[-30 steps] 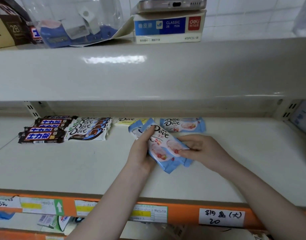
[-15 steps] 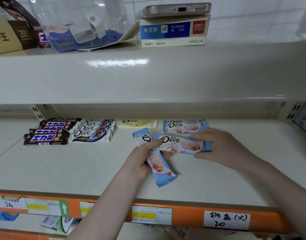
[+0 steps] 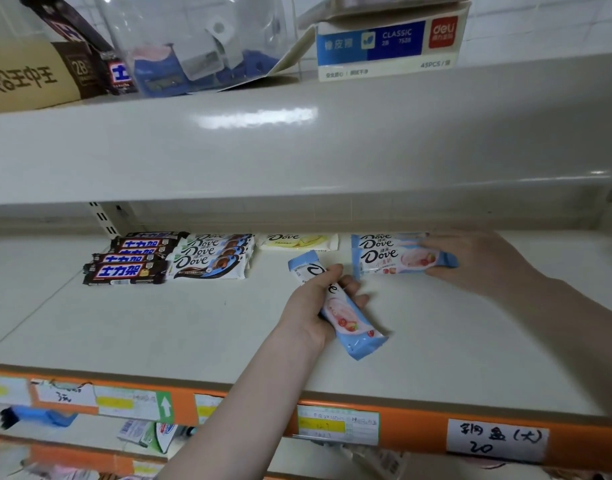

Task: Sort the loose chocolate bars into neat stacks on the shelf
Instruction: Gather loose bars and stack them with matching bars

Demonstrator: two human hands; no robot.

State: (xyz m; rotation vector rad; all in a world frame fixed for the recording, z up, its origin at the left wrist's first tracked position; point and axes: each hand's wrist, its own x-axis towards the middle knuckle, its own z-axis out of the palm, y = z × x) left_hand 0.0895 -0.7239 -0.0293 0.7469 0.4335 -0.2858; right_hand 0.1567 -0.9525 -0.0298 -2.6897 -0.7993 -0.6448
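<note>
So the left hand (image 3: 313, 303) is gripping one blue strawberry Dove bar (image 3: 342, 311) mid-shelf (image 3: 124, 327), angled, while the right hand (image 3: 470, 261) pinches the end of another blue Dove bar (image 3: 398, 259) lying on the blue stack (image 3: 380, 240) at the back.

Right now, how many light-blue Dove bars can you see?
3: one in the left hand, bar; one under the right hand, bar; one behind it. More may be hidden underneath.
</note>
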